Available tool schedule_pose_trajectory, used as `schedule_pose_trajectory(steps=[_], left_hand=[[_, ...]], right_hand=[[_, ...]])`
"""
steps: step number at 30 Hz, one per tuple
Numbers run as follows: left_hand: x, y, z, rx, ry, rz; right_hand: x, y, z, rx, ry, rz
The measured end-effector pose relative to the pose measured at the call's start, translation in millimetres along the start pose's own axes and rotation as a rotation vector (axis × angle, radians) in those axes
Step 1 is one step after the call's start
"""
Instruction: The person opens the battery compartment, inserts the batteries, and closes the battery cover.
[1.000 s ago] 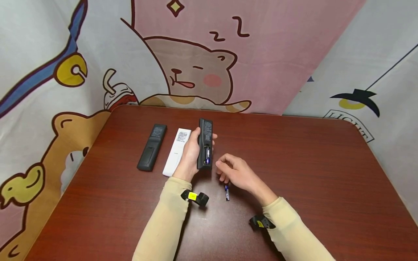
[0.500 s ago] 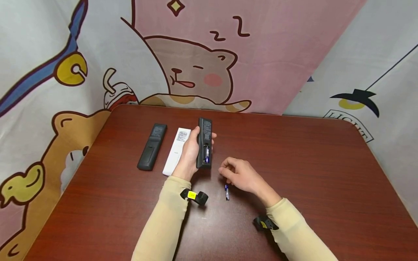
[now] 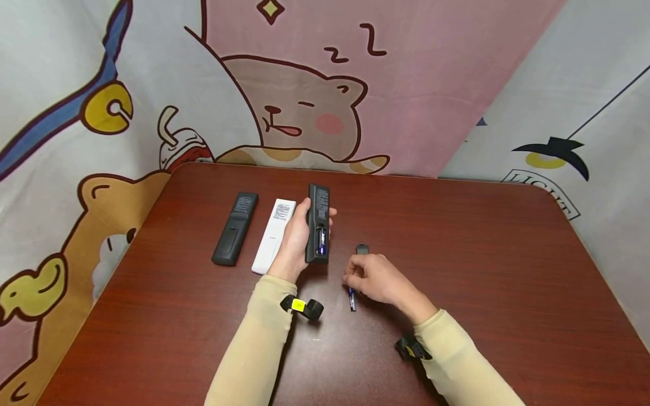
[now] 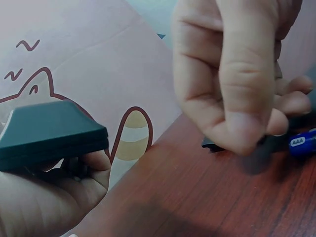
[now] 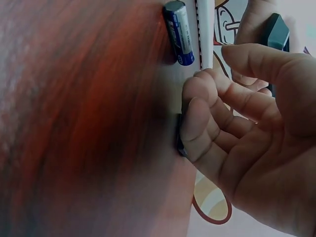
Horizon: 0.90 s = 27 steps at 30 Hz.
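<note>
My left hand [image 3: 293,239] grips a black remote control [image 3: 319,211], back side up. Its battery compartment is uncovered, and a blue-and-silver battery [image 3: 321,241] lies inside. To the right, my right hand [image 3: 381,278] hovers low over the table with fingers loosely curled and nothing visible between them. A loose blue-and-silver AAA battery [image 5: 179,33] lies on the table beside its fingertips; the hand partly covers this battery [image 3: 352,300] in the head view. Just beyond the hand, a small dark piece, apparently the battery cover [image 3: 362,248], pokes out, mostly hidden.
Left of the held remote, a white remote control [image 3: 274,237] and another black remote control [image 3: 235,228] lie face down on the brown wooden table [image 3: 482,254]. A cartoon-printed cloth [image 3: 421,84] hangs behind the table's far edge.
My right hand has moved slightly right and toward me, nearer the loose battery. The small dark piece beyond it has come into sight. My left hand and the remote control stay nearly still.
</note>
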State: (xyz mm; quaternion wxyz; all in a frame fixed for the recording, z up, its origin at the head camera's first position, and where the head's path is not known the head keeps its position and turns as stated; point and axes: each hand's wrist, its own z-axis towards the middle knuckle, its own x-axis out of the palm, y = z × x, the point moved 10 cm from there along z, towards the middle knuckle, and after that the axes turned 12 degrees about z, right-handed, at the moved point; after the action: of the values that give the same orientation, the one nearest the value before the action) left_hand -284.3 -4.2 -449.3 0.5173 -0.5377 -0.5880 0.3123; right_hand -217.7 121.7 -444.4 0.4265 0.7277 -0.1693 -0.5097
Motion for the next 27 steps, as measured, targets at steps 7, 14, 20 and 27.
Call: schedule_pose_trajectory(steps=[7, 14, 20, 27], left_hand=[[0.0, -0.8, -0.7, 0.006, -0.003, -0.004], [0.4, -1.0, -2.1, 0.008, 0.002, 0.014], [-0.7, -0.2, -2.4, -0.001, -0.004, 0.015], [-1.6, 0.0, -1.9, 0.004, -0.006, 0.019]], right_hand=[[3, 1, -0.7, 0.02, 0.024, -0.047], [8, 0, -2.2, 0.079, 0.061, -0.111], [11, 4, -2.6, 0.103, 0.054, -0.181], [15, 5, -2.6, 0.099, 0.057, -0.225]])
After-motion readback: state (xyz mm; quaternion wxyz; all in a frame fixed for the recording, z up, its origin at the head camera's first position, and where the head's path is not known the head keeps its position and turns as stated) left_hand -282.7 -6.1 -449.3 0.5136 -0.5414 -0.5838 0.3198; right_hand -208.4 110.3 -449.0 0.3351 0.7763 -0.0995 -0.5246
